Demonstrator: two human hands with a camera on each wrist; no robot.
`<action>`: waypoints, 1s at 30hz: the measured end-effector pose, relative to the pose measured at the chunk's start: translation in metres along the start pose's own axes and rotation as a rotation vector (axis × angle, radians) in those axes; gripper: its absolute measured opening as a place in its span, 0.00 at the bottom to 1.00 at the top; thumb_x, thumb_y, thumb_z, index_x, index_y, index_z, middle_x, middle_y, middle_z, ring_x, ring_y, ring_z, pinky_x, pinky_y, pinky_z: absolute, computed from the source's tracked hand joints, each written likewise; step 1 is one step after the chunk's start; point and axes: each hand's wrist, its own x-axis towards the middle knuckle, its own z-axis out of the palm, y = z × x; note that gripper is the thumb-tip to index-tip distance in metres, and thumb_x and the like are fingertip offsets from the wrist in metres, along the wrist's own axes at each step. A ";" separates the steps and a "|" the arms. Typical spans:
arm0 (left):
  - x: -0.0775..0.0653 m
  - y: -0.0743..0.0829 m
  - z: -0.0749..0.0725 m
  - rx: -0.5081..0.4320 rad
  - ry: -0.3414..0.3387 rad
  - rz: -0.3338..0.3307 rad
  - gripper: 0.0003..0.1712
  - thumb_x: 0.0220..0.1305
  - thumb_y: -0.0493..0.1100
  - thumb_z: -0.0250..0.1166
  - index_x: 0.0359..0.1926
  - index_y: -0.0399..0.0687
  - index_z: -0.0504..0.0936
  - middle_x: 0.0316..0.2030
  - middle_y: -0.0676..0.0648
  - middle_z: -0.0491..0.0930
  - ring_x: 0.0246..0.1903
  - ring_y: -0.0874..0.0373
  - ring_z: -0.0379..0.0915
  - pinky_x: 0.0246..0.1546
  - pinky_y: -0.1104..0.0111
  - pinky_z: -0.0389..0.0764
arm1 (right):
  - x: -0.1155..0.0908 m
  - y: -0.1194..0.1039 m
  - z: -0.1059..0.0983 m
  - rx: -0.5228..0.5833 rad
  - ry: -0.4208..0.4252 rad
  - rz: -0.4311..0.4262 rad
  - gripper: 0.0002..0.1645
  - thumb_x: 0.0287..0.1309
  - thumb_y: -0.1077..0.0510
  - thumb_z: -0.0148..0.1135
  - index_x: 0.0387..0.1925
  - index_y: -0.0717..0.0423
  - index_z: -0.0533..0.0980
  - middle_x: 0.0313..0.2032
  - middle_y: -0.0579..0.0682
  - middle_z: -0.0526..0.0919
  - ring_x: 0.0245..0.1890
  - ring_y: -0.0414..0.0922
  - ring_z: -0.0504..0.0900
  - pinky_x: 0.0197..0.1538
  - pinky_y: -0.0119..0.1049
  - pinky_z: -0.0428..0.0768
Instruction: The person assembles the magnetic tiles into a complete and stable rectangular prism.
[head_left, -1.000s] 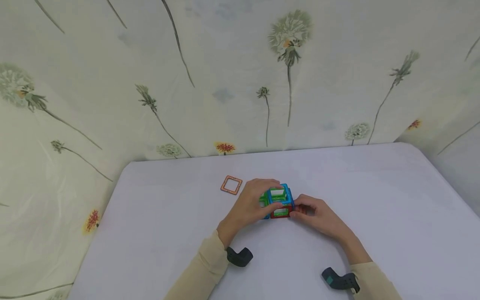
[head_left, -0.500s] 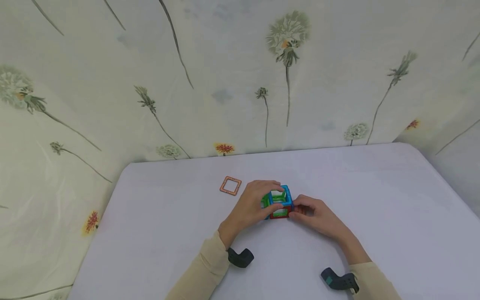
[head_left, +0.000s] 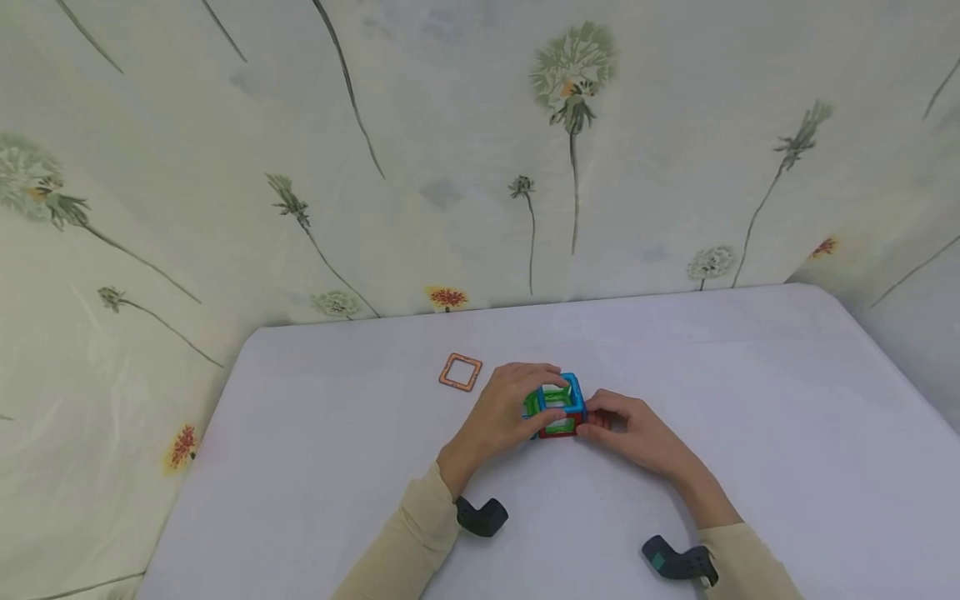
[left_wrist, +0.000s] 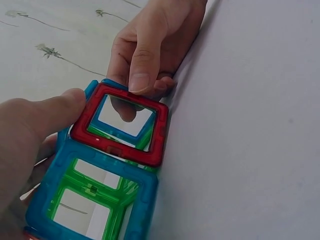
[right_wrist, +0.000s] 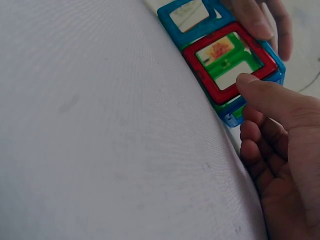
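A small boxy structure of magnetic tiles (head_left: 576, 393) stands on the table, built of blue, green and red square frames. My left hand (head_left: 498, 408) grips it from the left, fingers over the far top edge and thumb on the near side. At its right end my right hand (head_left: 637, 433) pinches it. In the right wrist view, the right thumb rests on the edge of the red tile (right_wrist: 205, 77), while the fingers curl behind the end. The left wrist view shows a blue tile (left_wrist: 37, 200) beside the red one. The left palm hides the structure's left part.
An orange square magnetic tile (head_left: 471, 386) lies flat on the white table (head_left: 337, 417), behind and left of the left hand. A flower-patterned cloth (head_left: 450, 233) hangs along the table's far edge. Dark wrist-worn devices (head_left: 482, 517) sit on both forearms.
Both hands keep almost the same place and hold. The structure's blue top has settled very slightly lower and nearer, and the head view has drifted a little.
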 end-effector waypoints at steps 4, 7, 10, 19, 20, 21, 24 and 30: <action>0.000 0.000 0.001 -0.001 -0.012 -0.014 0.22 0.58 0.54 0.67 0.52 0.55 0.77 0.56 0.54 0.78 0.58 0.62 0.69 0.63 0.64 0.69 | 0.000 -0.001 0.000 -0.001 0.002 0.006 0.06 0.57 0.62 0.64 0.37 0.55 0.79 0.29 0.50 0.77 0.30 0.40 0.74 0.32 0.29 0.75; -0.001 0.000 0.001 -0.001 -0.017 -0.021 0.22 0.58 0.54 0.67 0.53 0.56 0.77 0.56 0.55 0.77 0.58 0.63 0.69 0.61 0.64 0.70 | 0.000 -0.002 0.001 -0.004 0.004 0.009 0.06 0.57 0.63 0.64 0.37 0.54 0.79 0.29 0.50 0.77 0.30 0.41 0.74 0.32 0.29 0.75; -0.001 0.001 0.000 0.001 -0.022 -0.026 0.23 0.58 0.55 0.67 0.53 0.56 0.77 0.56 0.55 0.77 0.58 0.63 0.69 0.58 0.65 0.72 | 0.000 -0.003 0.001 -0.006 0.004 0.008 0.06 0.57 0.63 0.64 0.37 0.54 0.79 0.29 0.50 0.77 0.30 0.41 0.74 0.32 0.29 0.75; -0.001 0.000 -0.001 0.033 -0.036 -0.038 0.23 0.58 0.56 0.65 0.53 0.56 0.77 0.57 0.56 0.76 0.58 0.63 0.69 0.55 0.67 0.73 | 0.001 -0.002 0.000 -0.005 0.000 -0.006 0.06 0.57 0.63 0.64 0.38 0.54 0.79 0.29 0.51 0.77 0.30 0.42 0.74 0.32 0.29 0.75; -0.001 0.000 -0.001 0.040 -0.037 -0.037 0.23 0.58 0.56 0.65 0.53 0.56 0.77 0.57 0.55 0.76 0.58 0.62 0.69 0.55 0.67 0.74 | 0.001 -0.001 0.000 -0.006 -0.001 -0.006 0.06 0.57 0.63 0.63 0.38 0.54 0.79 0.29 0.50 0.77 0.30 0.41 0.74 0.32 0.29 0.75; -0.001 0.000 -0.001 0.049 -0.038 -0.033 0.23 0.59 0.57 0.65 0.53 0.56 0.77 0.57 0.55 0.76 0.58 0.62 0.69 0.55 0.67 0.74 | 0.001 -0.001 0.001 -0.007 -0.002 -0.005 0.06 0.57 0.63 0.63 0.38 0.54 0.79 0.30 0.50 0.77 0.30 0.41 0.74 0.33 0.29 0.76; -0.002 0.000 -0.001 0.066 -0.036 -0.024 0.24 0.59 0.57 0.65 0.54 0.56 0.77 0.58 0.55 0.76 0.58 0.62 0.69 0.55 0.67 0.74 | 0.001 0.000 0.002 -0.010 0.001 -0.003 0.07 0.57 0.63 0.64 0.38 0.53 0.79 0.30 0.49 0.77 0.30 0.40 0.74 0.33 0.29 0.76; -0.003 -0.001 0.001 0.055 -0.018 -0.003 0.25 0.58 0.57 0.66 0.54 0.56 0.76 0.58 0.55 0.76 0.58 0.63 0.69 0.54 0.66 0.74 | -0.001 -0.001 0.001 -0.019 0.010 -0.004 0.07 0.56 0.63 0.64 0.38 0.52 0.79 0.29 0.48 0.77 0.30 0.40 0.74 0.32 0.29 0.75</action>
